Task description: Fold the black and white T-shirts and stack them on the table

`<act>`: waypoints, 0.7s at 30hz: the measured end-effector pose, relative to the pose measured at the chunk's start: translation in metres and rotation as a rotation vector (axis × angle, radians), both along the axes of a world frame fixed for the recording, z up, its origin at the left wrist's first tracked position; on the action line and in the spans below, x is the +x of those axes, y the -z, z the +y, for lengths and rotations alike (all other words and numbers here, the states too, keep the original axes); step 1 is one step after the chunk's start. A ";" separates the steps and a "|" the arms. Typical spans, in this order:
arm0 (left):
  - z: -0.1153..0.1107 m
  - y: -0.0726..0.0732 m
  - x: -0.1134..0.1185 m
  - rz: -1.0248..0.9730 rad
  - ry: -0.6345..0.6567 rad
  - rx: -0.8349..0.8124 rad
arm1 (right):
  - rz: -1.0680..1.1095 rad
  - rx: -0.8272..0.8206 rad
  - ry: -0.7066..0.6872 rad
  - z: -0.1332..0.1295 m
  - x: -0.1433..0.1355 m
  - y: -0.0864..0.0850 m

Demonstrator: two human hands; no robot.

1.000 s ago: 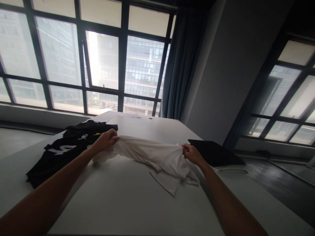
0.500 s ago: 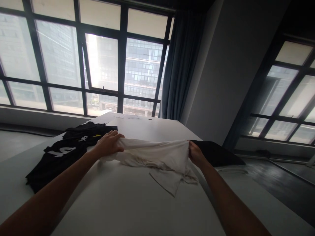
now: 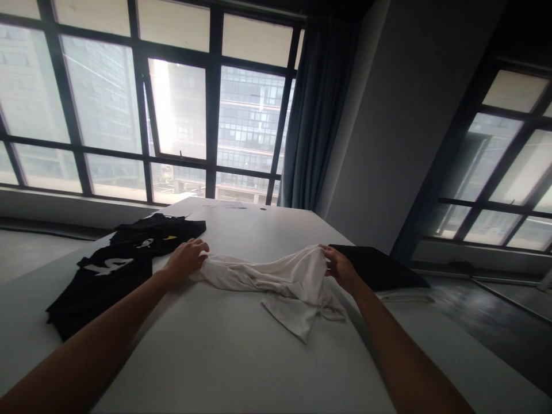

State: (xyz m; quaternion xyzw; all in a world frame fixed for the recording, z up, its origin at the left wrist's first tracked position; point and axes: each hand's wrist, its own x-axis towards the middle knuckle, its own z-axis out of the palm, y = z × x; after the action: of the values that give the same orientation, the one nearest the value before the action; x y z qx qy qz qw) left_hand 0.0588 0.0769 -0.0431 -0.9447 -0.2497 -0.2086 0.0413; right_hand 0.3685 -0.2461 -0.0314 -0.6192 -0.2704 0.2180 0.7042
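A crumpled white garment lies across the white table, with a flap spread toward me at its right part. My left hand is closed on the garment's left end, its fingertips partly hidden in the cloth. At the upper right corner, my right hand pinches the fabric and holds it slightly raised. Between the two hands the cloth sags in loose folds.
Black garments with white and yellow prints lie on the table's left side. A folded black cloth sits at the right, over a white folded cloth. Thin papers lie near the far edge, before windows and a blue curtain.
The white cloth's upper edge, taut before, has dropped and slackened between my hands. My left hand has moved slightly left and down, and my right hand a little left.
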 end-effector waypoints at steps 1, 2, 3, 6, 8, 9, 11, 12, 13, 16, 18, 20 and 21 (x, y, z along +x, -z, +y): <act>0.002 0.002 0.000 0.049 0.031 -0.075 | -0.028 -0.026 0.008 0.000 -0.001 0.000; 0.005 0.002 0.000 0.100 0.049 -0.153 | -0.066 -0.055 0.021 -0.001 -0.001 0.000; 0.009 0.003 -0.001 0.148 0.054 -0.221 | -0.108 -0.086 0.037 -0.001 -0.002 0.001; 0.023 0.001 -0.006 0.281 0.048 -0.430 | -0.219 -0.164 0.081 -0.003 -0.002 0.002; 0.030 -0.001 -0.010 0.363 0.032 -0.561 | -0.265 -0.193 0.094 -0.003 0.001 0.004; 0.032 -0.001 -0.012 0.398 0.030 -0.594 | -0.286 -0.205 0.103 -0.002 0.003 0.005; 0.033 -0.002 -0.014 0.447 0.065 -0.581 | -0.331 -0.227 0.127 -0.001 0.007 0.009; 0.032 -0.002 -0.014 0.460 0.102 -0.556 | -0.355 -0.237 0.139 0.000 0.009 0.010; 0.030 -0.003 -0.015 0.459 0.139 -0.538 | -0.381 -0.247 0.154 0.000 0.011 0.012; 0.025 -0.008 -0.015 0.342 0.224 -0.497 | -0.494 -0.288 0.175 -0.002 0.019 0.015; 0.025 -0.012 -0.016 0.193 0.240 -0.458 | -0.595 -0.331 0.156 -0.006 0.024 0.014; 0.027 -0.017 -0.017 0.052 0.225 -0.409 | -0.666 -0.381 0.123 -0.012 0.030 0.013; 0.028 -0.020 -0.017 -0.016 0.201 -0.388 | -0.682 -0.397 0.120 -0.014 0.032 0.011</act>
State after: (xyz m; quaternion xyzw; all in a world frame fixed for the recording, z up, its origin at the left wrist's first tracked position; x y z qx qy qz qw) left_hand 0.0418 0.1049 -0.0235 -0.9534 -0.1900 -0.1672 -0.1645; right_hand 0.4005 -0.2603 -0.0429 -0.7947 -0.4049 0.0064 0.4522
